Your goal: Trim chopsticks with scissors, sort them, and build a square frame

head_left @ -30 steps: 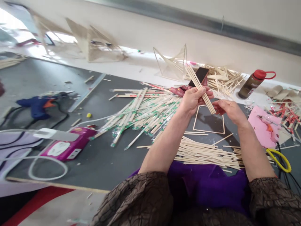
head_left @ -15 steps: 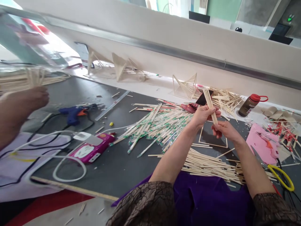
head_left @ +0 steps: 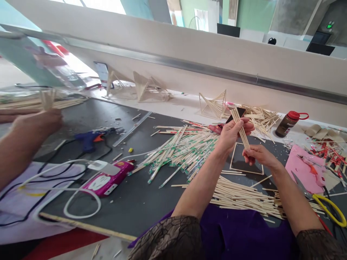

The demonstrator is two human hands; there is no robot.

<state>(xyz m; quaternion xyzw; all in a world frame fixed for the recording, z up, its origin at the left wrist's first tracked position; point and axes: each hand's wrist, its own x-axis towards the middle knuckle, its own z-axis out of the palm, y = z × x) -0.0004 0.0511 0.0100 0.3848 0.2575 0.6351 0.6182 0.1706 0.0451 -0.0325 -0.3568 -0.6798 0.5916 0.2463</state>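
My left hand is closed round a small bundle of bare wooden sticks, held nearly upright above the dark table. My right hand pinches the lower ends of the same bundle. Under both hands lies a square frame of sticks. A heap of bare sticks lies in front of me, near my purple lap cloth. A pile of wrapped chopsticks spreads to the left of my left hand.
Another person's hand at the far left holds sticks. Also here: blue glue gun, pink power strip with white cable, yellow-handled scissors, pink sheet, red-capped bottle, stick models by the wall.
The view has tilted up and swung left, bringing the other person's hand in. My right hand has closed on the bundle's lower end, and the bundle stands more upright.
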